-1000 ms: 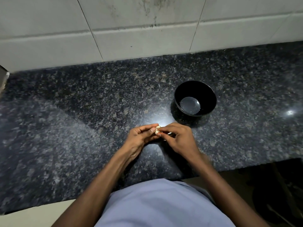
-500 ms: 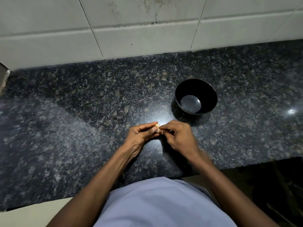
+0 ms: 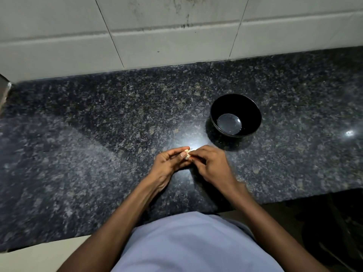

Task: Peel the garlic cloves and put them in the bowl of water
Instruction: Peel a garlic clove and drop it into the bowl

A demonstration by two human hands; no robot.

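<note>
A small pale garlic clove (image 3: 187,154) shows between the fingertips of both hands, just above the dark granite counter (image 3: 98,134). My left hand (image 3: 169,163) pinches it between thumb and forefinger. My right hand (image 3: 211,163) has its fingers curled over the clove's right side, hiding most of it. A black bowl (image 3: 253,110) with a little water (image 3: 229,123) at its bottom stands on the counter up and to the right of my hands, apart from them.
A white tiled wall (image 3: 176,36) runs along the back of the counter. The counter's front edge passes just below my forearms, and it drops off at the lower right into a dark space. A metal edge (image 3: 4,89) shows at the far left.
Both hands stay together on the clove, and the fingers have shifted slightly on it. The view has drifted a little; the bowl has not moved.
</note>
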